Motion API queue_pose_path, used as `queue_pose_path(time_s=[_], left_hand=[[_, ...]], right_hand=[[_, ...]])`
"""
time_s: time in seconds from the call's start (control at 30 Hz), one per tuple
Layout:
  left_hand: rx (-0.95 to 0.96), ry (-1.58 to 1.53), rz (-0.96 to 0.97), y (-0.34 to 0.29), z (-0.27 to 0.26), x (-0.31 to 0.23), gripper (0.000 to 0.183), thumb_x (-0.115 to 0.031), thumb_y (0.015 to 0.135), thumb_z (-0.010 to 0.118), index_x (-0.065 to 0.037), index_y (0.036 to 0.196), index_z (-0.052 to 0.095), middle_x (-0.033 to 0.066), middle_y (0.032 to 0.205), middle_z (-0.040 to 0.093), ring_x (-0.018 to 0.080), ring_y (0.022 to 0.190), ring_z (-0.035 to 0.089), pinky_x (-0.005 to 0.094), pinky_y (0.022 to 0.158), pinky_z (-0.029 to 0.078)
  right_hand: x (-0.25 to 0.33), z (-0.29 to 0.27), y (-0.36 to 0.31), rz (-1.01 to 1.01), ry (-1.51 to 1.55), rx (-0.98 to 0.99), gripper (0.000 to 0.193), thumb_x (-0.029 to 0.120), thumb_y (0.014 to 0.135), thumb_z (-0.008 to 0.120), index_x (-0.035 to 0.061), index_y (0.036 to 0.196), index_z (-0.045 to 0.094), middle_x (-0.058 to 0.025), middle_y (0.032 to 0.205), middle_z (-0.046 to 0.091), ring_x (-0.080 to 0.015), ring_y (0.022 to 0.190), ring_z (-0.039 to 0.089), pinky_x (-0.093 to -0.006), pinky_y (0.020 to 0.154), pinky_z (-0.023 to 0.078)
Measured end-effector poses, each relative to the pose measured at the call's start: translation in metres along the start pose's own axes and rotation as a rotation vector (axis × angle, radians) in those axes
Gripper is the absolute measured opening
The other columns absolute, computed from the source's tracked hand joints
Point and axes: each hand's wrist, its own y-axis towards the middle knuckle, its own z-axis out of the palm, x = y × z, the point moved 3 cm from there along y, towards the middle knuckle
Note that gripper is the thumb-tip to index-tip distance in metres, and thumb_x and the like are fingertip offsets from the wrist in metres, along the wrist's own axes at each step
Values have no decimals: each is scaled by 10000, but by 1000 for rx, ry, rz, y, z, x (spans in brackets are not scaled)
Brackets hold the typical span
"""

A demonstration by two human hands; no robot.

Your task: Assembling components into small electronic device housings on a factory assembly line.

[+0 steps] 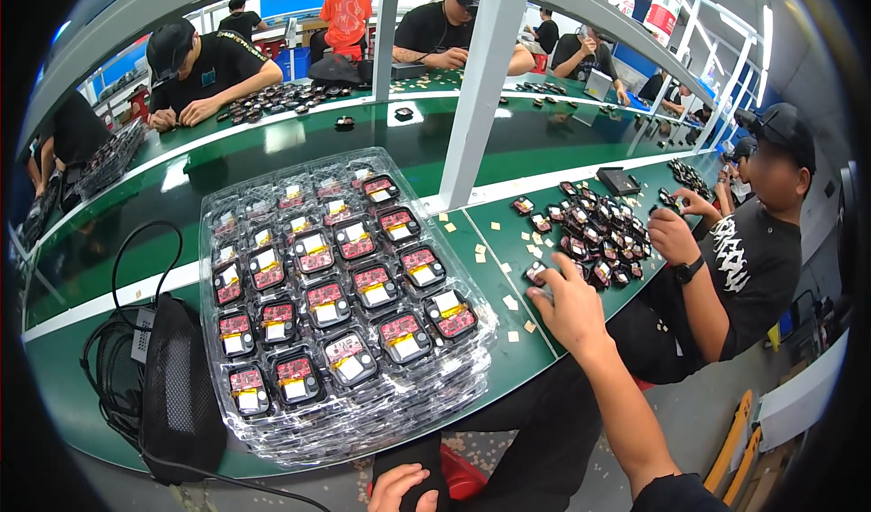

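My right hand (573, 308) reaches over the green bench, thumb and fingertips closed at the edge of a small black watch housing (535, 272). Just beyond it lies a heap of similar watch housings (599, 235) with exposed electronics. To the left stands a stack of clear plastic blister trays (363, 421). The top tray holds rows of black watch housings (327, 303) with red circuit boards, white patches and yellow tape; its far pockets look to hold fewer parts. My left hand (404, 489) rests low on black cloth at my lap, fingers apart, partly cut off by the frame edge.
A black mesh bag (181, 385) with cables lies left of the trays. Small cream squares (481, 256) are scattered near a black box (619, 182). A white post (485, 85) rises beside the green conveyor (290, 140). A co-worker (748, 249) handles parts at right; others work opposite.
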Motion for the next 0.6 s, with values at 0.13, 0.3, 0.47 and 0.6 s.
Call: queue_pose_path(time_s=[0.13, 0.3, 0.47, 0.6], left_hand=[[3, -38, -24, 0, 10, -3, 267, -13, 880, 706, 17, 1142, 666, 178, 1214, 642, 285, 1031, 680, 356, 892, 559], [21, -171, -140, -3, 20, -4, 238, -32, 913, 690, 19, 1145, 679, 166, 1206, 654, 257, 1057, 680, 350, 919, 552], [96, -533, -286, 2, 24, -1, 299, -107, 991, 651, 42, 1246, 602, 167, 1234, 646, 248, 1077, 676, 365, 943, 547], [85, -986, -415, 10, 35, 5, 432, -195, 977, 698, 43, 1302, 541, 191, 1243, 647, 283, 1085, 676, 395, 934, 550]], right_hand=[[-2, -4, -4, -87, 287, 50, 257, 160, 859, 758, 34, 1040, 626, -140, 1123, 668, -390, 973, 664, -434, 825, 546], [2, -16, -14, -186, 419, -94, 326, 85, 791, 793, 13, 1059, 622, -127, 1119, 693, -281, 761, 669, -379, 689, 536], [38, -47, -75, -328, 885, 81, 438, 52, 716, 841, 51, 1100, 632, -127, 1225, 713, -18, 502, 382, -208, 482, 384], [82, -45, -111, -445, 1038, 519, 451, 119, 789, 840, 68, 1175, 611, -79, 1289, 694, -106, 602, 621, -247, 517, 513]])
